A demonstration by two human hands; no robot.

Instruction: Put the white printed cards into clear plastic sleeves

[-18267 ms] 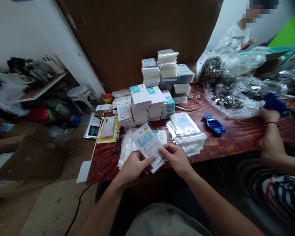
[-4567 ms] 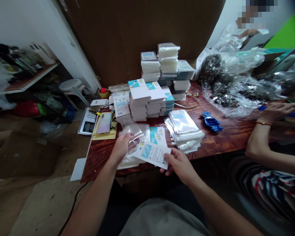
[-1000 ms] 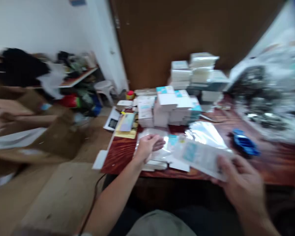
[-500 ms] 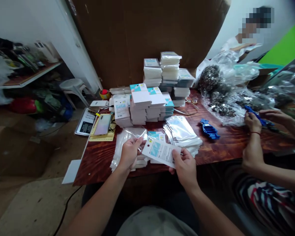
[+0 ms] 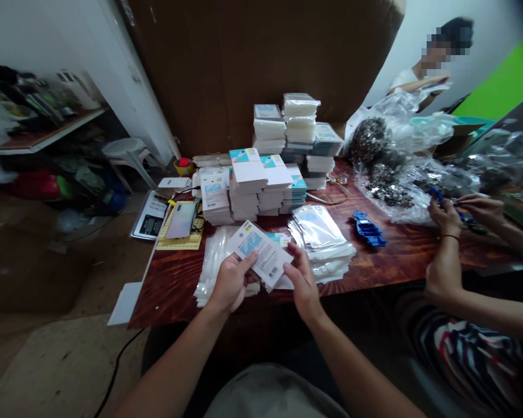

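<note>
My left hand (image 5: 232, 283) pinches a white printed packaging card (image 5: 264, 255) by its lower left edge, thumb on top. The card has a hanging hole, a blue picture and small print, and is tilted over the table. My right hand (image 5: 304, 284) is at the card's right edge, thumb and fingers apart, the thumb near or touching it. Whether clear plastic covers the card, I cannot tell. Under my left hand lies a stack of clear plastic bags (image 5: 211, 264). More cards (image 5: 281, 238) lie partly hidden behind the held one. Right of them is a pile of bagged cards (image 5: 320, 232).
Tall stacks of cards (image 5: 248, 180) stand at the back. A phone (image 5: 181, 219) lies on yellow paper at left, beside a scale (image 5: 148, 217). At right are a blue plastic part (image 5: 368, 229), bags of metal pieces (image 5: 392, 186) and a co-worker's hands (image 5: 447, 220).
The card has turned more upright and shifted left, over the bag stack. My left hand now grips it, while the right hand has loosened its hold and its fingers have spread.
</note>
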